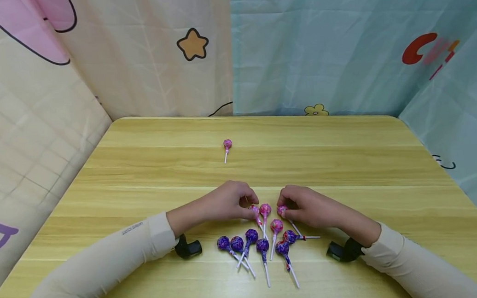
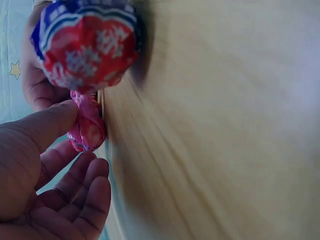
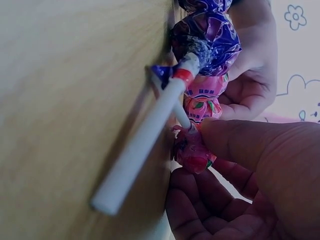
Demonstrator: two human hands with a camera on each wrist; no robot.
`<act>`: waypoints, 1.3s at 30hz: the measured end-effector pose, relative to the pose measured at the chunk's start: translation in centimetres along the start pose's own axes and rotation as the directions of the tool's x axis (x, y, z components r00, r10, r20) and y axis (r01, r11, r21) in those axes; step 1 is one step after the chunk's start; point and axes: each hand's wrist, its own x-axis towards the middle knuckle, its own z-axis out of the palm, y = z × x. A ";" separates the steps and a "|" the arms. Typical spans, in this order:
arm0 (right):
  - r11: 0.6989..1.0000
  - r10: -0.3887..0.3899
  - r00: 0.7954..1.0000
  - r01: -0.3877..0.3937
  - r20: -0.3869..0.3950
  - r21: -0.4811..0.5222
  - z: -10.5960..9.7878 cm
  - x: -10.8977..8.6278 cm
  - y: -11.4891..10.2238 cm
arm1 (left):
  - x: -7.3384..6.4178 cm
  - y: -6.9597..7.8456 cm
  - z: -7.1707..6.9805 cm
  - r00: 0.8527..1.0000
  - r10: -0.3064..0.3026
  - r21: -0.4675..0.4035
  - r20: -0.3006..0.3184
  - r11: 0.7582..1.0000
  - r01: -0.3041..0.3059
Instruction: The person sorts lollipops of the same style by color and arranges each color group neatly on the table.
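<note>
My left hand pinches the head of a pink-wrapped lollipop between thumb and fingers. Facing it, my right hand holds another pink lollipop by its head, the stick slanting toward the near side. Between the hands lie two more, a pink lollipop and, a little nearer, a second pink lollipop. Several purple lollipops, such as the middle purple lollipop, are spread in a loose row in front, with most sticks toward the near edge.
One lone pink lollipop lies farther back on the wooden table. Printed curtains hang behind and at both sides. Black wrist cameras, the left camera and right camera, sit close over the tabletop.
</note>
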 end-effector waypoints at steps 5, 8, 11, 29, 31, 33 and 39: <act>1.000 0.002 1.000 -0.002 0.001 0.006 0.0 0.1 -0.1 | 0.1 0.1 0.0 1.000 0.008 0.011 0.003 1.000 -0.008; 1.000 0.004 1.000 -0.004 0.003 0.006 0.0 0.1 -0.1 | 0.1 0.2 0.0 1.000 0.004 0.005 0.005 1.000 -0.004; 1.000 -0.001 1.000 0.001 0.002 0.000 -0.1 0.1 -0.2 | 0.0 0.2 0.0 1.000 -0.005 -0.006 0.002 1.000 0.005; 0.999 0.005 0.999 -0.004 -0.044 0.035 -0.4 -0.1 0.2 | 0.1 0.4 0.4 0.999 -0.015 0.009 -0.035 1.000 0.015; 0.999 0.000 0.999 0.002 -0.050 0.040 -0.5 -0.1 0.2 | 0.1 0.4 0.4 0.999 -0.022 0.002 -0.035 1.000 0.022; 0.999 -0.004 0.998 0.007 -0.058 0.038 -0.7 -0.1 0.2 | 0.1 0.5 0.5 0.999 -0.026 -0.007 -0.038 1.000 0.026; 1.000 0.000 0.996 0.003 -0.086 0.030 -1.2 0.6 0.1 | 0.0 0.5 0.6 0.998 -0.030 -0.024 -0.051 0.999 0.029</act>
